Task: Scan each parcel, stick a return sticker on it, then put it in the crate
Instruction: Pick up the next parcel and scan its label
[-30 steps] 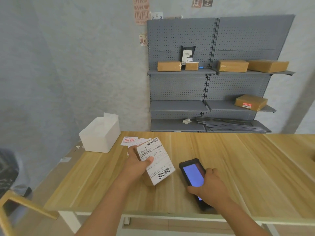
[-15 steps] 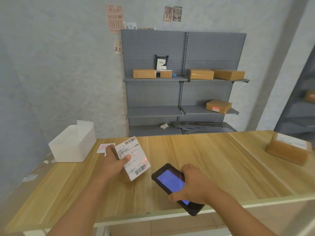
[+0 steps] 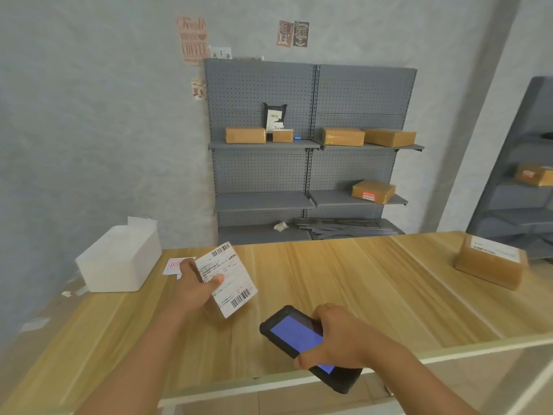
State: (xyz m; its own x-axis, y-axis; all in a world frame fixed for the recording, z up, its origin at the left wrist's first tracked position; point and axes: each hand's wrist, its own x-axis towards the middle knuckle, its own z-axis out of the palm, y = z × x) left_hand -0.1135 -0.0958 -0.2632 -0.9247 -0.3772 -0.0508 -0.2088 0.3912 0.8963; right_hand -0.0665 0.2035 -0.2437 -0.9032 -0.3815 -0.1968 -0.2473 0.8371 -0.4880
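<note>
White plastic, a crate (image 3: 119, 262) stands on the bench (image 3: 374, 289) to the far left of the left hand, with a bit of white paper sticking up at its back edge. Between the crate and that hand lie the return stickers (image 3: 173, 265), white with a red square mark, partly hidden behind the fingers.

The left hand (image 3: 196, 287) grips a parcel (image 3: 229, 278) just above the bench, thumb pressed on the white shipping label that covers its upturned face; barcodes show at the label's top and bottom ends. The parcel is tilted, its labelled face turned up toward the camera.

To the right of it and nearer the body, the right hand (image 3: 338, 336) holds a black handheld scanner (image 3: 299, 339) over the near edge of the bench. The fingers are curled round its far side, the thumb lies across the lower screen, and the screen glows blue. The scanner's top end points toward the parcel, near it but apart.

Far right of the right hand, a second parcel (image 3: 490, 262) in brown wrap with a white label rests on the bench near its far corner.

Beyond the bench, behind both hands, a grey pegboard shelf (image 3: 311, 163) against the wall carries several more brown boxes.
</note>
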